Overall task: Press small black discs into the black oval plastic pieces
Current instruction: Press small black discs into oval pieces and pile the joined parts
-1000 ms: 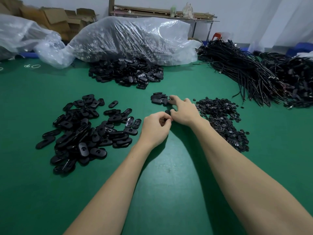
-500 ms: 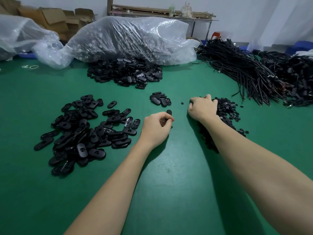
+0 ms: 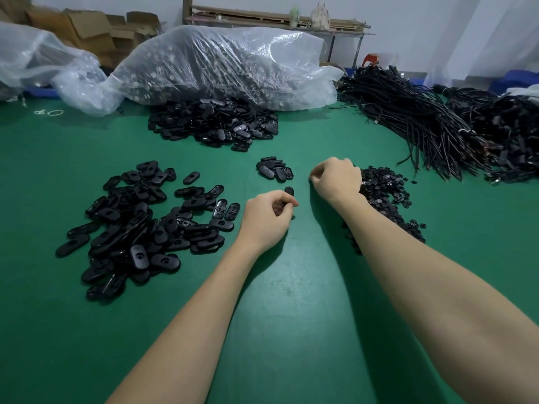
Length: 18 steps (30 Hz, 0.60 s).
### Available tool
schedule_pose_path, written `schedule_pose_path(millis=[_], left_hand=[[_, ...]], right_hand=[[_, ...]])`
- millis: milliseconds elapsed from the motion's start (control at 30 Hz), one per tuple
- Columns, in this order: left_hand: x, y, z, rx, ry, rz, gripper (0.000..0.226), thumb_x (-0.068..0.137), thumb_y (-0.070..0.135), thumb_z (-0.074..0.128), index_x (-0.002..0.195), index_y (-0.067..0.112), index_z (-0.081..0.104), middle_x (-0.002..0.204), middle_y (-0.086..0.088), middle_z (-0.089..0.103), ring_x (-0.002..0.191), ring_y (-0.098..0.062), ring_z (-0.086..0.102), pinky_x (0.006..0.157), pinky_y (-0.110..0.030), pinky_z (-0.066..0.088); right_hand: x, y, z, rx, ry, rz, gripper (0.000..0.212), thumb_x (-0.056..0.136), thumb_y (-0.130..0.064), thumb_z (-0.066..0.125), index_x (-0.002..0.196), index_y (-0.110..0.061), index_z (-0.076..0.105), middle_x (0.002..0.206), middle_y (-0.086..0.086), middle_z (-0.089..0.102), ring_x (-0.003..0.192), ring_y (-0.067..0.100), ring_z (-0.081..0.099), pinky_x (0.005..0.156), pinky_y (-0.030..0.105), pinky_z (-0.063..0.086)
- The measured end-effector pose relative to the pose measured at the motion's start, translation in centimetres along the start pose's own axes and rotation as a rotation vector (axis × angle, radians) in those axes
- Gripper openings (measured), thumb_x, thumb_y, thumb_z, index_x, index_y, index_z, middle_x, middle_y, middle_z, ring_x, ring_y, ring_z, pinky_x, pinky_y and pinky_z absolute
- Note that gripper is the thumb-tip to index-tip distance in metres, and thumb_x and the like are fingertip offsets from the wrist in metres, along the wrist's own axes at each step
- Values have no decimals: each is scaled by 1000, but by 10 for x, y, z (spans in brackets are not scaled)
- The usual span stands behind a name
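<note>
Head view | left hand [image 3: 267,220] grip pinched oval piece [image 3: 289,191] over desk [image 3: 291,301] | right hand [image 3: 335,177], moved back from disc pile [image 3: 385,188], fingers curled, contents unseen | disc probably fetched; pressing next.

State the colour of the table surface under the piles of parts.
Green, plain and unpatterned; the table surface shows best in the head view.

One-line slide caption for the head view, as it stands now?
Left hand pinches a black oval piece over the green table; right hand, fingers curled, sits at the disc pile.
</note>
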<state>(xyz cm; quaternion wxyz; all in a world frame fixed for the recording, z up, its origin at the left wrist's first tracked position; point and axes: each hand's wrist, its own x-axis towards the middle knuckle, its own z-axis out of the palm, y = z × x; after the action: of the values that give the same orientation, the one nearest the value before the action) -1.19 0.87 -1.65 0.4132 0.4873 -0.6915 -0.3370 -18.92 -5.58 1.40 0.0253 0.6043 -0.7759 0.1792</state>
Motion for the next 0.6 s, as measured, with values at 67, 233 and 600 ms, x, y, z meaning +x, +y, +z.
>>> schedule_pose_path(millis=[67, 233, 600], left_hand=[[0, 0, -1, -36, 25, -4, 19, 94, 10, 63, 93, 22, 77, 87, 7, 76, 78, 1, 69, 78, -12, 53], [2, 0, -5, -226, 128, -99, 27, 92, 10, 65, 108, 31, 69, 91, -1, 77, 85, -15, 73, 85, -29, 58], [4, -5, -9, -424, 105, -194, 28, 92, 15, 72, 112, 29, 58, 87, 3, 79, 88, -13, 75, 96, -42, 56]], right_hand=[[-5, -2, 0, 75, 31, 24, 21, 99, -28, 60, 106, -26, 79, 102, 4, 77, 103, 29, 66, 91, 37, 51], [-26, -6, -3, 585, 29, 117, 12, 96, -28, 65, 95, -27, 77, 90, -6, 76, 85, 11, 68, 74, 21, 50], [-85, -17, 6, 1141, -1, 50, 7, 90, -18, 77, 89, -25, 76, 85, -5, 79, 87, 21, 74, 81, 32, 57]])
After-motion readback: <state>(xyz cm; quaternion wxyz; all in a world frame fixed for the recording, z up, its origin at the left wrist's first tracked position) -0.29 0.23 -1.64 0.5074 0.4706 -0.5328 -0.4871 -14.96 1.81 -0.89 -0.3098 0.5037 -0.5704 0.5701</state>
